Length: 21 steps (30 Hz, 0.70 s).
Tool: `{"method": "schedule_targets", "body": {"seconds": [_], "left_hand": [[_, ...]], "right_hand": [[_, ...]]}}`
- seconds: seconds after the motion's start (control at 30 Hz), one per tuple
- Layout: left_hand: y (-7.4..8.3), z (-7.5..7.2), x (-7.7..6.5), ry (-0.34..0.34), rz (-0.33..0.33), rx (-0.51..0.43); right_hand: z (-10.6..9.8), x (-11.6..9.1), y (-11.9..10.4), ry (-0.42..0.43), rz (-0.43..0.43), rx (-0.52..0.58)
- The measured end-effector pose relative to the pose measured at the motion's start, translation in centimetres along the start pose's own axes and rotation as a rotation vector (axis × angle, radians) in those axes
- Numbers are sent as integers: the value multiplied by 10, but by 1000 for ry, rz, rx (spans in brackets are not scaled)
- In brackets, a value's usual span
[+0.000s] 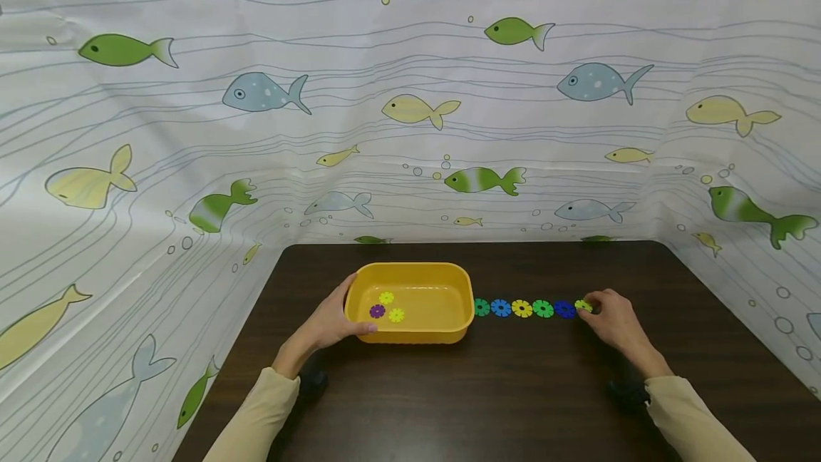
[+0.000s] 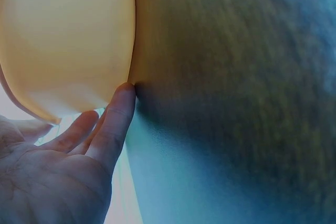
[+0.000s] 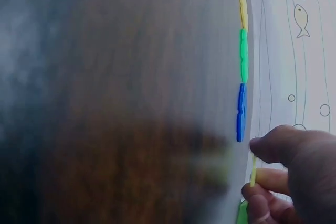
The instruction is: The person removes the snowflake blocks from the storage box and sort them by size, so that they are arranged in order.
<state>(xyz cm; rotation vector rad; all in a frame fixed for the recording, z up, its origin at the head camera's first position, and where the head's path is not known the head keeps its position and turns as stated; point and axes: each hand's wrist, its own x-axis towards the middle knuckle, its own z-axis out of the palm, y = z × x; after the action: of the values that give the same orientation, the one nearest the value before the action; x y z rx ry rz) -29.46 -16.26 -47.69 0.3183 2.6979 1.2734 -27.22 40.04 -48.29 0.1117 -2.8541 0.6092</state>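
My left hand (image 1: pixel 330 316) grips the left end of a yellow plastic tub (image 1: pixel 449 298), its thumb at the front rim and its fingers at the far left corner. In the left wrist view the fingertips (image 2: pixel 124 95) touch the tub's outer wall. Between thumb and fingers my right hand (image 1: pixel 612 316) pinches a yellow-green flower-shaped disc (image 1: pixel 583 305) at the right end of a row of discs. In the right wrist view this disc (image 3: pixel 253 170) appears edge-on, slightly apart from the dark blue disc (image 3: pixel 241 113). Left of that lies a green disc (image 1: pixel 542 309).
The row continues leftward through a yellow disc (image 1: pixel 522 309), a blue disc (image 1: pixel 501 308) and a darker green disc (image 1: pixel 482 307) beside the tub. Inside the tub lie a purple disc (image 1: pixel 377 311) and two yellow-green discs (image 1: pixel 396 315). A fish-patterned curtain (image 1: pixel 410 184) borders the dark table (image 1: pixel 449 398).
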Motion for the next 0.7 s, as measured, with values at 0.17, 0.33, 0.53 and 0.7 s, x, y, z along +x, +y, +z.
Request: {"method": "schedule_targets", "body": {"seconds": [0.17,0.33,0.53,0.7], "left_hand": [[0,0,-1,-2,0,-1],[-1,0,-1,1,4,0],[-1,0,0,0,3,6],[-1,0,1,-3,12,-10]], "right_hand": [[0,0,3,-28,-2,-12],[-1,1,6,-64,25,4],[-5,3,9,-114,78,44],[-5,4,10,-126,96,64]]}}
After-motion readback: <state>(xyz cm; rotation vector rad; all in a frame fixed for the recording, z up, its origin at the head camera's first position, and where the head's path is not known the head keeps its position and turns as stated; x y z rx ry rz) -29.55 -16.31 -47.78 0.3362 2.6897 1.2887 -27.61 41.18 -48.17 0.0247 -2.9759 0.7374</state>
